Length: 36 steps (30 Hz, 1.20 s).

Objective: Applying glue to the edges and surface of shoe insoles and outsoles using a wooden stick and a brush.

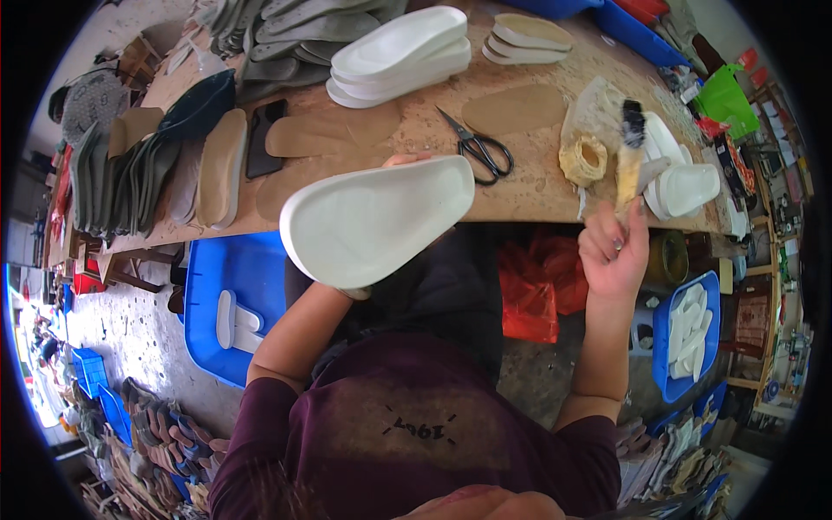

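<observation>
My left hand holds up a white shoe sole, its shallow hollow side facing me. Most of that hand is hidden behind the sole; fingertips show over the far edge. In my right hand is a glue-stained brush, gripped by its handle with dark bristles upward. The brush is apart from the sole. Just left of it a crusted, yellowish glue pot stands on the table. Black-handled scissors lie blades spread beyond the sole, close to a flat tan insole piece.
Stacked white soles and grey sole pieces cover the back of the wooden table. A phone lies at left, near a tan-topped sole. Blue bins sit below the table edge, beside red plastic bags.
</observation>
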Tool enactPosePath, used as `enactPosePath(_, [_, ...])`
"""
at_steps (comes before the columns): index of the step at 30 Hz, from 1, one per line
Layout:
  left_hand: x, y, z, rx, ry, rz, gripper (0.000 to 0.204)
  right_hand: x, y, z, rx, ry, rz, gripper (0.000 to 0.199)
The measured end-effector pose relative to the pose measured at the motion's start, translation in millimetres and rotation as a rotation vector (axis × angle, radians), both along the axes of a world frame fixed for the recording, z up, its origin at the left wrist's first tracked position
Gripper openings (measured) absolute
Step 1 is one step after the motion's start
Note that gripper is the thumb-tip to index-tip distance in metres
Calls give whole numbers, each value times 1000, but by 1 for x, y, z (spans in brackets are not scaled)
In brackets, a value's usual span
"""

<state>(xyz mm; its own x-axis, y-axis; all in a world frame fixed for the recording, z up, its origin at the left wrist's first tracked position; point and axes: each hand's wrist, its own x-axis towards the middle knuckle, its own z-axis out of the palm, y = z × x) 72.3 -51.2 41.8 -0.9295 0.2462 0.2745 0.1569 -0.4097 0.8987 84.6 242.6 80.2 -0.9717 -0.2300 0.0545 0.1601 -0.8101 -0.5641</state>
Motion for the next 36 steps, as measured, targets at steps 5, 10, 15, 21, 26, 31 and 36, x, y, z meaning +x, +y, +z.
enactPosePath(5, [-14,-2,-33,-404,150,221,57,-18,-21,-15,106,99,-287,44])
enactPosePath(10, [-61,-4,6,280,-161,-102,56,-17,-34,-46,128,69,-179,33])
enactPosePath(15, [-148,17,26,636,-234,-122,36,-14,-39,-72,12,-52,-203,24])
enactPosePath(21, [-231,28,23,688,-205,-33,26,2,-39,-75,40,10,-196,21])
enactPosePath(26, [-216,11,17,560,-366,8,31,6,-34,-78,90,27,-253,21])
enactPosePath(31, [-201,-8,19,355,-522,27,50,2,-52,-75,83,51,-213,20])
enactPosePath(36, [-186,-36,16,407,-535,-144,34,1,-93,-66,152,73,-163,21])
